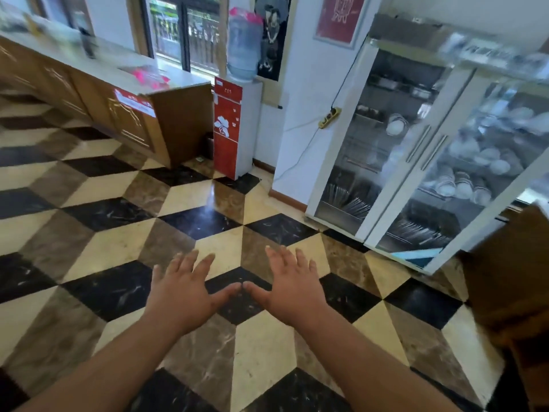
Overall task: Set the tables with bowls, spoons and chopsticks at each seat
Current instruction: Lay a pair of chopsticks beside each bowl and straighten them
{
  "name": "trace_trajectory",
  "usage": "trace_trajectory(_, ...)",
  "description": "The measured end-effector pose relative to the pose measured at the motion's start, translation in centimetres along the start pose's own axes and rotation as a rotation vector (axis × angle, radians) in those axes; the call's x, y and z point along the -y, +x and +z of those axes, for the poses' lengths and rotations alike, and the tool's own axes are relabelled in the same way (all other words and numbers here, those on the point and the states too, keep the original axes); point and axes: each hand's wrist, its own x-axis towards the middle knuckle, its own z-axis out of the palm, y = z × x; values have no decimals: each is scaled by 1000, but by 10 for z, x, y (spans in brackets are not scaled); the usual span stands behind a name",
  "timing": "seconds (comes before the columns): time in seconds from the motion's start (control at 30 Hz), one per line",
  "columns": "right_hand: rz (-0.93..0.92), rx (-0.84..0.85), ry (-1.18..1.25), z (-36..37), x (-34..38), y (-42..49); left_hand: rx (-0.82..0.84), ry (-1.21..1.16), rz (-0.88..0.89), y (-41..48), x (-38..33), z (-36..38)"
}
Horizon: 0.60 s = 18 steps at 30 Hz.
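My left hand (pixel 184 286) and my right hand (pixel 292 285) are stretched out flat over the tiled floor, palms down, fingers spread, thumb tips almost touching. Neither holds anything. At the right stands a white glass-door cabinet (pixel 416 162) with both doors closed. Behind the glass I see stacked white bowls (pixel 463 185) on the right-hand shelves and a few more white bowls (pixel 396 124) on the left side. Bundles of chopsticks or cutlery (pixel 350 200) lie on the lower left shelf, and more cutlery (pixel 416 233) sits at the bottom right. The cabinet is well beyond my hands.
A long wooden counter (pixel 133 114) runs along the left. A red water dispenser (pixel 230 129) with a bottle stands against the back wall. A power strip (pixel 329 116) hangs on the wall by the cabinet. A brown wooden piece of furniture (pixel 511 278) is at the right edge.
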Motion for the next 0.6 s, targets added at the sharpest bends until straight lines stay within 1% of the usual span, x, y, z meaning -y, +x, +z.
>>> trace_trajectory(0.17, -227, 33, 0, 9, 87, 117, 7, 41, -228, 58, 90, -24)
trace_trajectory(0.4, -540, 147, 9, 40, 229, 292, 11, 23, -573, 143, 215, -57)
trace_trajectory(0.47, -624, 190, 6, 44, 272, 336, 27, 22, -629, 158, 249, -68)
trace_trajectory(0.53, -703, 218, -2, 44, 310, 370, 77, 49, -635, 165, 280, -77)
trace_trajectory(0.6, -785, 253, -35, 45, 356, 401, 36, 17, -771, 167, 312, -84)
